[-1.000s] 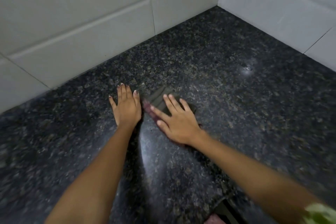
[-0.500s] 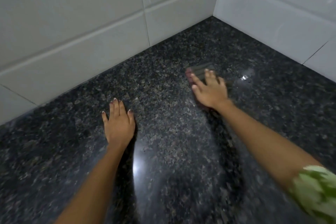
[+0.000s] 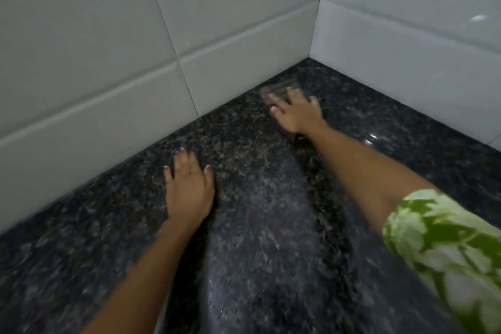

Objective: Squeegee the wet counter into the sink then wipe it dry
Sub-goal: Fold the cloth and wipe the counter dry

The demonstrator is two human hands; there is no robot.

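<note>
Fingers (image 3: 273, 102) of the right hand (image 3: 296, 114) lie spread, pressing a blurred cloth (image 3: 280, 88) flat on the counter (image 3: 257, 225) at the far corner. Left hand (image 3: 188, 190) rests flat nearer, fingers splayed, holding nothing. Nothing lies between the hands. A green patterned sleeve (image 3: 444, 252) fills the near right. Since the earlier frame, the cloth has moved farther, into the corner; the left hand has stayed planted. Dark speckled granite meets white wall tiles (image 3: 108, 49) on two sides.
</note>
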